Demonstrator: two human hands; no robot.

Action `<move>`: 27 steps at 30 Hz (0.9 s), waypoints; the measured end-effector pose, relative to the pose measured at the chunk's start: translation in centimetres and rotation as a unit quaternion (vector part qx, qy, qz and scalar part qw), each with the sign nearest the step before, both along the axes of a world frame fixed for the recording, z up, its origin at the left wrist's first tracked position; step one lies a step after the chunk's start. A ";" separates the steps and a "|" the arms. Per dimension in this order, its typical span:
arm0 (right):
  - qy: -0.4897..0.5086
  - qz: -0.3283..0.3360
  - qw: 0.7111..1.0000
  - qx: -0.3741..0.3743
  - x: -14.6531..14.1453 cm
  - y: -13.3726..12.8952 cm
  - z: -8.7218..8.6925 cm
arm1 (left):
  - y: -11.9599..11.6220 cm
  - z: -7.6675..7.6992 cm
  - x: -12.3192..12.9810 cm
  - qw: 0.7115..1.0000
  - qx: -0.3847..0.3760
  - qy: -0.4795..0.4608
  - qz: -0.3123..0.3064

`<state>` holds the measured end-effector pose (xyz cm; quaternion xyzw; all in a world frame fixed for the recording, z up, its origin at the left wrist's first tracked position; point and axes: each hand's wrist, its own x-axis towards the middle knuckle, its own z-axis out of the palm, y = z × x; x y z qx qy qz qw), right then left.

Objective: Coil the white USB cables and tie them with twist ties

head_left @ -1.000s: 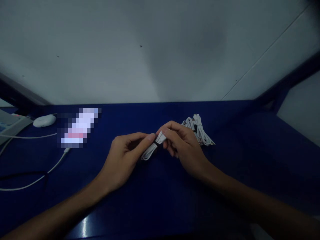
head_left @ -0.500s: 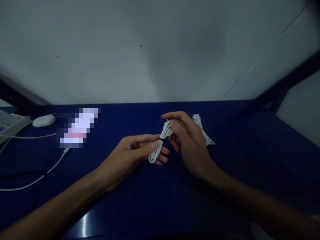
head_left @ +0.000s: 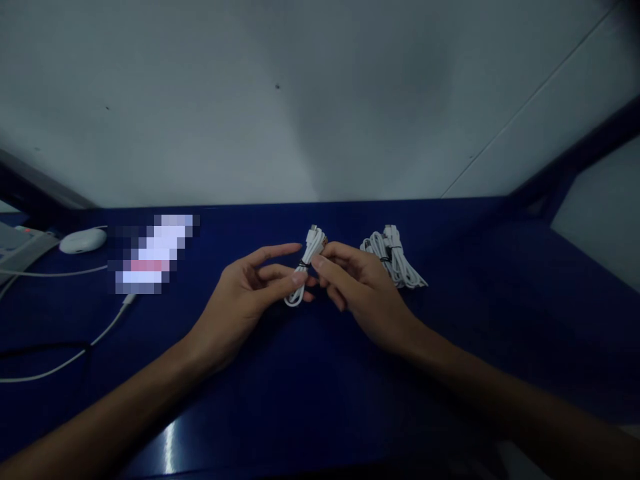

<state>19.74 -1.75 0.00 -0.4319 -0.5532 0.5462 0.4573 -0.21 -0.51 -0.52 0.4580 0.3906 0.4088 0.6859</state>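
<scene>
Pinching the white cable bundle (head_left: 313, 247) below its black tie (head_left: 303, 265) with the left hand (head_left: 243, 293), above with the right hand (head_left: 369, 290).

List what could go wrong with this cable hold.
1. The coiled white cable bundle, held at the fingertips of left grip and right grip, might slip.
2. Its thin black tie could slide, loosening the loops.
3. The right grip may nudge the tied white cables just beyond it.
</scene>
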 end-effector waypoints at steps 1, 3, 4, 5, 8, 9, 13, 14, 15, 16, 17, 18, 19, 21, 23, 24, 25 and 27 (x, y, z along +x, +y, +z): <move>0.003 0.000 1.000 -0.008 0.0 0.0 0.0 | 0.0 0.0 0.0 1.000 0.004 0.005 0.003; 0.011 0.005 1.000 -0.025 0.1 0.1 0.0 | 0.0 0.1 0.0 1.000 0.010 0.013 0.006; 0.014 0.008 0.999 -0.033 0.1 0.1 -0.1 | 0.0 0.1 0.0 1.000 0.013 0.015 0.006; 0.017 0.012 0.999 -0.040 0.2 0.1 -0.2 | 0.0 0.1 0.0 1.000 0.016 0.016 0.006; 0.026 0.025 0.998 -0.044 0.3 0.2 -0.3 | -0.1 0.2 0.0 1.000 0.021 0.014 -0.001; 0.030 0.025 0.998 -0.040 0.3 0.2 -0.3 | -0.1 0.2 0.0 1.000 0.020 0.014 -0.004; 0.030 0.017 0.999 -0.025 0.1 0.1 -0.1 | -0.3 0.2 0.1 0.998 0.039 0.042 0.001; 0.024 0.012 0.999 -0.024 0.1 0.0 0.0 | -0.3 0.2 0.0 0.997 0.048 0.054 0.005; 0.018 0.006 1.000 -0.024 0.0 0.0 0.0 | -0.3 0.2 0.0 0.996 0.056 0.065 0.009; 0.012 -0.002 1.000 -0.022 0.0 -0.1 0.0 | -0.4 0.3 0.1 0.995 0.063 0.074 0.013; 0.007 -0.011 1.000 -0.019 0.0 -0.1 0.0 | -0.4 0.3 0.1 0.994 0.068 0.082 0.017; 0.004 -0.019 1.000 -0.015 0.0 -0.1 -0.1 | -0.4 0.4 0.1 0.993 0.072 0.088 0.022; 0.001 -0.025 1.000 -0.011 0.0 -0.2 -0.1 | -0.4 0.5 0.2 0.993 0.073 0.091 0.027; -0.002 -0.035 0.999 -0.007 0.1 -0.2 -0.3 | -0.4 0.7 0.2 0.993 0.072 0.091 0.035; -0.006 -0.040 0.999 -0.003 0.2 -0.2 -0.3 | -0.4 0.8 0.3 0.993 0.068 0.085 0.038; -0.009 -0.043 0.999 0.002 0.2 -0.2 -0.3 | -0.4 0.9 0.3 0.994 0.067 0.082 0.038; -0.012 -0.045 0.999 0.006 0.2 -0.2 -0.3 | -0.4 0.9 0.3 0.994 0.066 0.081 0.038; -0.022 -0.051 0.998 0.016 0.1 -0.2 -0.2 | -0.4 1.0 0.3 0.994 0.063 0.078 0.041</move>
